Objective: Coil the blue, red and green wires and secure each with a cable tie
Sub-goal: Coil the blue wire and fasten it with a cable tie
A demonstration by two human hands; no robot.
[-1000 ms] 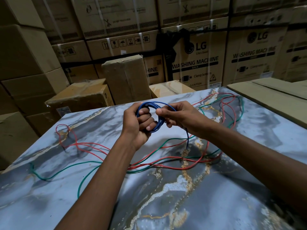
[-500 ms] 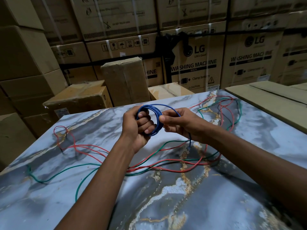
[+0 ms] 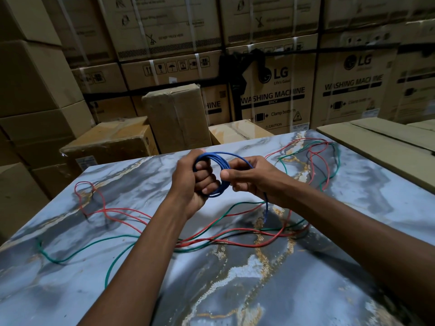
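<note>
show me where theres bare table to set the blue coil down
Bare marble table lies near the front edge, below the red wire and green wire. The middle and far right corner are crowded with their loops.

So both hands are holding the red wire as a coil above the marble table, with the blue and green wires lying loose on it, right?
Not quite: the coil held by the left hand and right hand is the blue wire, as the head view shows. The red wire and the green wire lie loose on the marble table.
</note>
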